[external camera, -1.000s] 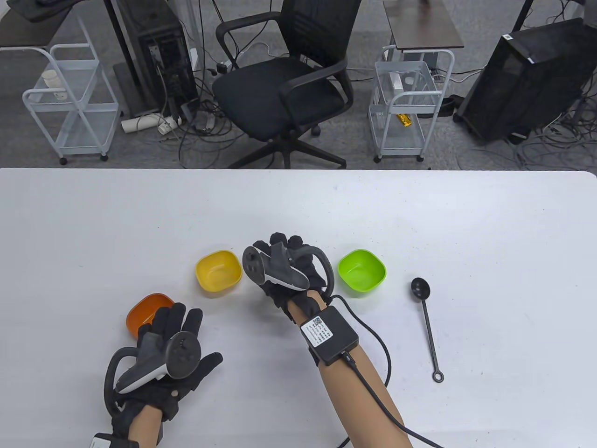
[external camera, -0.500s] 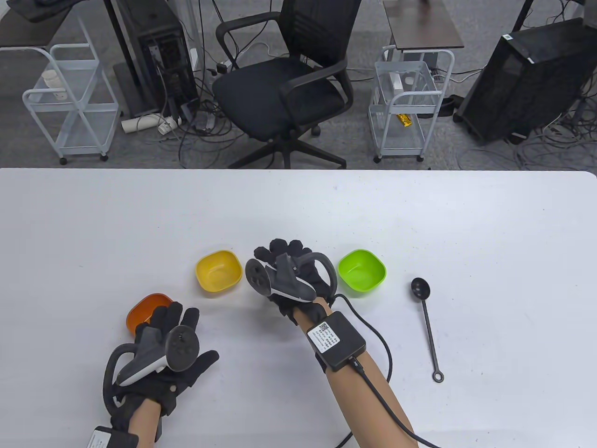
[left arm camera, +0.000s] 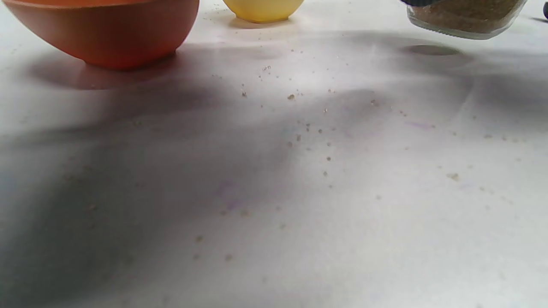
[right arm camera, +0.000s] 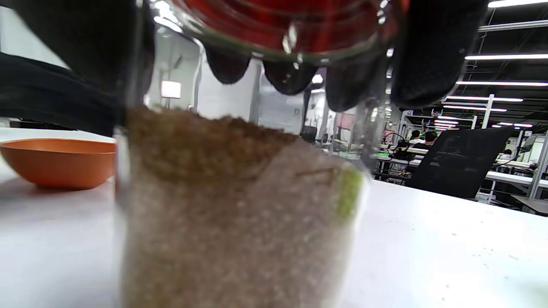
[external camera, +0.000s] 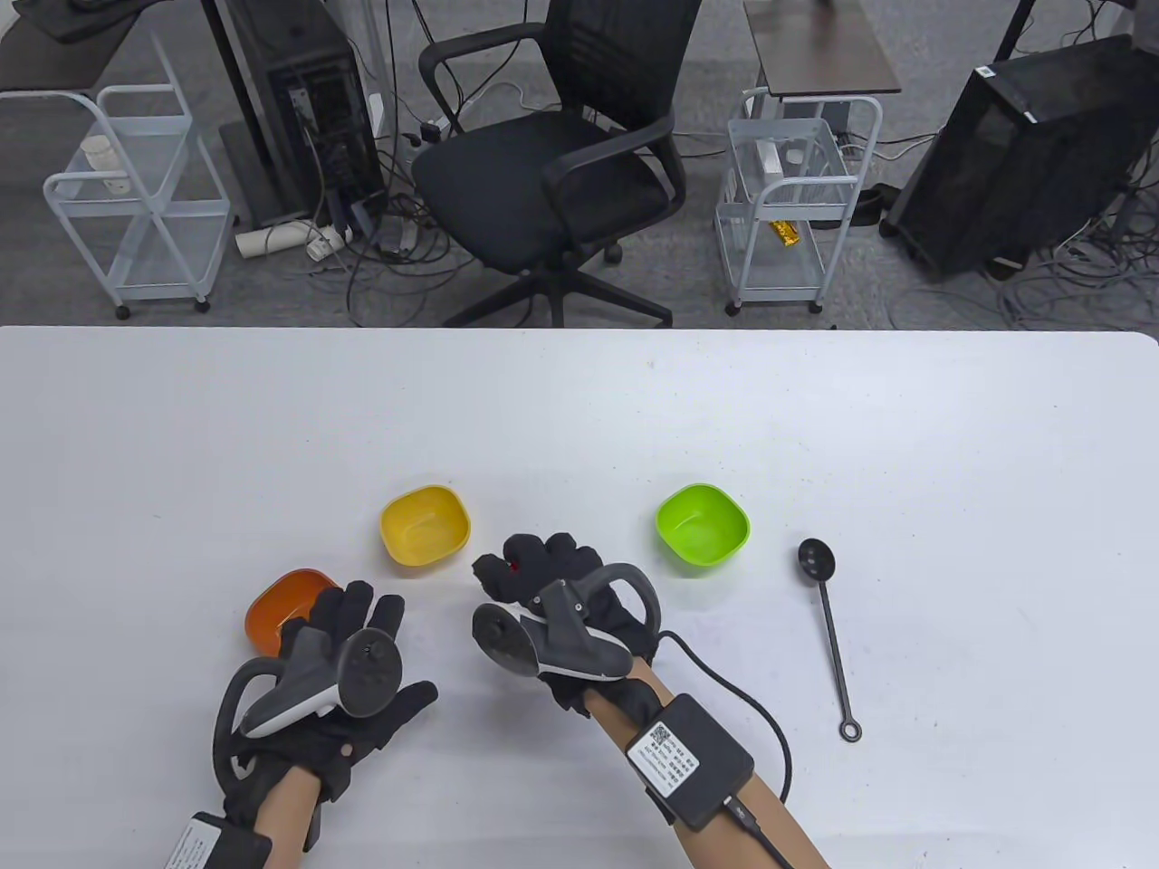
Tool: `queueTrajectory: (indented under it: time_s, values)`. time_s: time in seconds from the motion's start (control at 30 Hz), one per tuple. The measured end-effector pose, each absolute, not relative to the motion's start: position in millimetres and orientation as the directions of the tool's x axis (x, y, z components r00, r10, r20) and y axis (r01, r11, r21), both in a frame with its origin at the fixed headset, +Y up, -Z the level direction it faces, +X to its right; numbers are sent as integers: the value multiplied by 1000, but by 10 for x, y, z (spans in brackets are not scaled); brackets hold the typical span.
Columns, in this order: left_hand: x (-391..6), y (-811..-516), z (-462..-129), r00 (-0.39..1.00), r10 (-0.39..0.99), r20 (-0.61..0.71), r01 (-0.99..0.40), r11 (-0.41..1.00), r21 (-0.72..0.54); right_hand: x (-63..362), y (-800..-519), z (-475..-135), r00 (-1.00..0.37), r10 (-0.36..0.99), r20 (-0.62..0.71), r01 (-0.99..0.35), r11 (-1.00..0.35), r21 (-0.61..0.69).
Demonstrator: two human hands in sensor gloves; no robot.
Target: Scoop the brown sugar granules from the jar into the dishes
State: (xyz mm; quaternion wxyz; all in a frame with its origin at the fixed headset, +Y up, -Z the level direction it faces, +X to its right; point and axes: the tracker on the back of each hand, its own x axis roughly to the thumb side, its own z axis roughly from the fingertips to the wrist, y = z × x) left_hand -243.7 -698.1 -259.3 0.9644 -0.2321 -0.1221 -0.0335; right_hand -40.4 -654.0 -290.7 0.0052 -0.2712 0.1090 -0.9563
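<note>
My right hand (external camera: pixel 530 579) grips a glass jar of brown sugar (right arm camera: pixel 239 205) from above, fingers (right arm camera: pixel 432 55) around its red lid (right arm camera: pixel 278 21). In the table view only a bit of the red lid (external camera: pixel 514 566) shows under the hand. In the left wrist view the jar's base (left arm camera: pixel 464 19) hangs just above the table. My left hand (external camera: pixel 380 643) lies open and holds nothing, beside the orange dish (external camera: pixel 276 611). The yellow dish (external camera: pixel 424 527) and green dish (external camera: pixel 703 527) stand farther back. A black spoon (external camera: pixel 828 625) lies to the right.
Loose sugar granules (left arm camera: pixel 299 137) are scattered on the white table (external camera: pixel 905 434) between the hands. The orange dish (left arm camera: pixel 102 30) and yellow dish (left arm camera: pixel 263 10) are close ahead of my left hand. The orange dish (right arm camera: pixel 60 162) shows left of the jar.
My right hand has pulled the jar back toward me, from between the yellow and green dishes to a spot near my left hand. My left hand shifted slightly.
</note>
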Motion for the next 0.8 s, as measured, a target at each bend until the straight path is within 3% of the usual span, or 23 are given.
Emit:
queueTrajectory:
  time_s: [0.27,0.8]
  values:
    - [-2298,-6992,-2595,948,1,317,146,886,-439,-366,-6618,-2622,-847,-81,526,-42,-975,-218]
    - [-2278,-7035,-2605,942,36,335,132,876,-464,-433,-6702,-2576,-838,-112,534,17,-984,-180]
